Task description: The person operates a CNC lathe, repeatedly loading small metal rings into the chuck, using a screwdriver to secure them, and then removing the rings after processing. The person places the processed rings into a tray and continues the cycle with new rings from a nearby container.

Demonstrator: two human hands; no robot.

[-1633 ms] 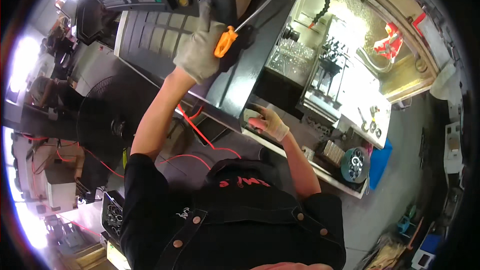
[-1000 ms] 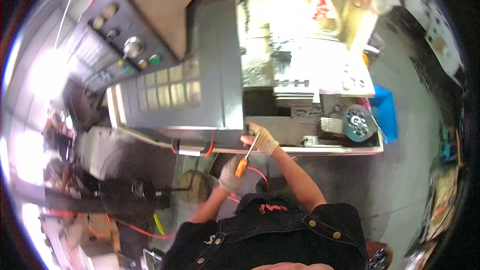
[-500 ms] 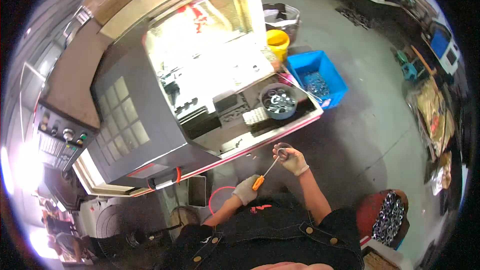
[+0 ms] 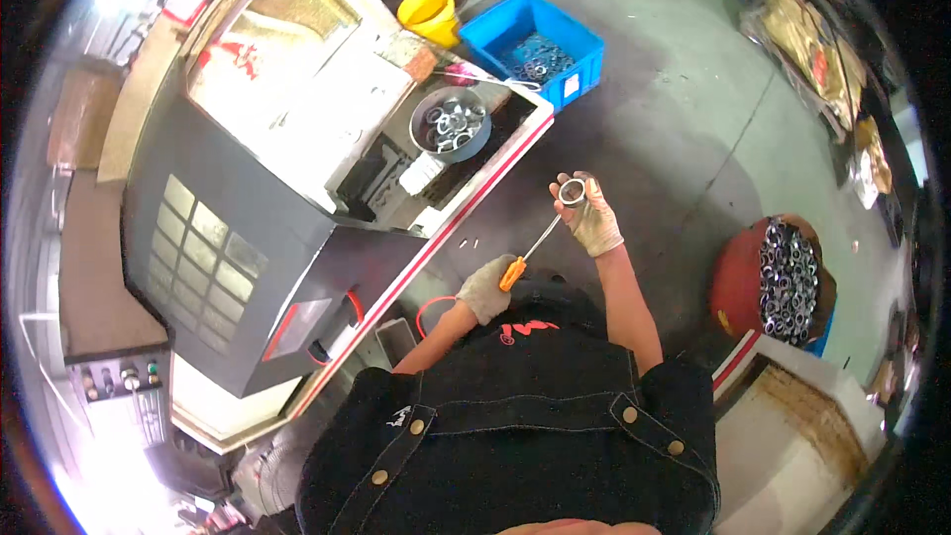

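My left hand [image 4: 483, 291], in a pale work glove, is closed around the orange handle of a screwdriver [image 4: 512, 274]. Its thin metal shaft slants up and right, the tip ending by my right fingers, just below a metal ring [image 4: 562, 196]. Fingers and thumb of my right hand [image 4: 598, 223] grip that ring, its round opening turned towards me. The right glove leaves some fingertips bare. Whether the tip touches the ring, I cannot tell. Both hands are in front of my chest, over the floor beside a grey machine [image 4: 238, 238].
On the machine's ledge stands a round tub [image 4: 426, 141] of metal rings. Behind it are a yellow bucket [image 4: 428, 10] and a blue crate [image 4: 580, 89] holding small metal parts. A red container [image 4: 731, 282] heaped with rings stands right. A white-edged machine part [image 4: 738, 362] is at lower right.
My view has swung, so the machine and containers sit further left and the red container higher. The ring has moved up and its opening faces me more. Both hands keep their hold.
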